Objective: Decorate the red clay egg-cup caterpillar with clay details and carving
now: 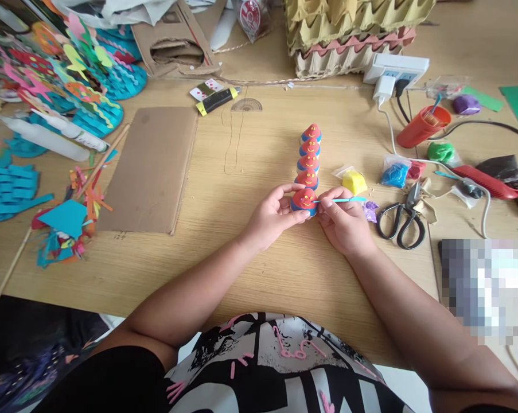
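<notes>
My left hand (pixel 272 213) grips a small red clay figure (pixel 304 201) with a yellow face and a blue base, at the middle of the wooden table (pixel 250 172). My right hand (pixel 343 222) holds a thin light-blue modelling tool (pixel 343 199) whose tip touches the figure's right side. Behind it, several more red-and-blue clay figures (pixel 309 156) stand in a line running away from me.
Black scissors (pixel 401 218) lie right of my hand, with bagged clay lumps in yellow (pixel 354 182), blue (pixel 394 174) and green (pixel 441 151). A red cup (pixel 422 127) and power strip (pixel 395 69) sit behind. A cardboard sheet (pixel 152 167) and coloured paper scraps (pixel 65 225) lie to the left.
</notes>
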The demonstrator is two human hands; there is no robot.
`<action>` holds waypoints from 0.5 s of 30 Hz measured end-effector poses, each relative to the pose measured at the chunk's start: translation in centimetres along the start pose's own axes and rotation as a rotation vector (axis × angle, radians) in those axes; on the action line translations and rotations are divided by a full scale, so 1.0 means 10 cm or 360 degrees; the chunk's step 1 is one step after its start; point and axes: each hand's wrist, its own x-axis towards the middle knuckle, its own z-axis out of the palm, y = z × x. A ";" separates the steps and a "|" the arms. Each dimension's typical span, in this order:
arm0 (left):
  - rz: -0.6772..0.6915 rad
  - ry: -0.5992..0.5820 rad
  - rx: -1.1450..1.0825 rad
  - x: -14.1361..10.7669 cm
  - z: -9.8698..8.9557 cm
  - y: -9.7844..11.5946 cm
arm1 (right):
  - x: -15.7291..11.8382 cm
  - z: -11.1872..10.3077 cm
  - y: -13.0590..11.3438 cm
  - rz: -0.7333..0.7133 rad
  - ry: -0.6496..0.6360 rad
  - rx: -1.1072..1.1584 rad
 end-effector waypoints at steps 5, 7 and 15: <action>-0.0011 -0.0011 0.0038 0.00 -0.01 0.00 | 0.00 0.00 0.00 -0.0034 -0.0032 -0.0042; -0.0016 0.0000 0.0040 0.00 -0.01 0.00 | 0.00 -0.01 0.00 -0.0027 -0.0033 -0.0032; -0.0012 -0.0007 0.0040 -0.01 -0.01 0.00 | -0.01 0.00 -0.02 0.0010 -0.0012 0.0024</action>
